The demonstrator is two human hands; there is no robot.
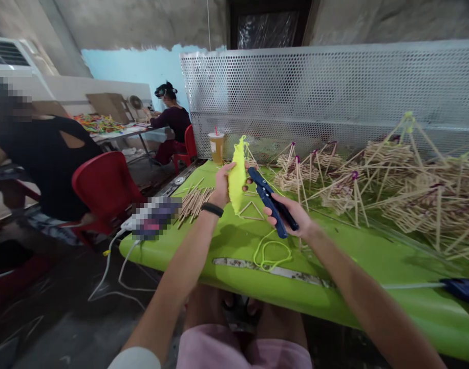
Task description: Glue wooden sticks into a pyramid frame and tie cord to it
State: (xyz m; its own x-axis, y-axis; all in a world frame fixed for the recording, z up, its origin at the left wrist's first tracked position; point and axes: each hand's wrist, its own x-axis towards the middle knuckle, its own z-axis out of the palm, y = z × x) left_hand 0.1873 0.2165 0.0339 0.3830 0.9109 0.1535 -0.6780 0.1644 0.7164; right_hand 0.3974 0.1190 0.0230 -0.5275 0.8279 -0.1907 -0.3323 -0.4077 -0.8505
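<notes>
Nearest: pink shorts [209, 348], below left grip [220, 185] and right grip [297, 217]. Left of left grip: thin sticks [195, 205], loose pile, likely brittle. Left grip: closed around yellow cord bundle [237, 182]; probably light, soft; best held at its thick middle. Just right: blue pliers [262, 188], apparently stiff, heavier; hold by handles [277, 223]. Right grip: wrapped around those. Beyond, right: stick frames [422, 211], probably fragile.
</notes>
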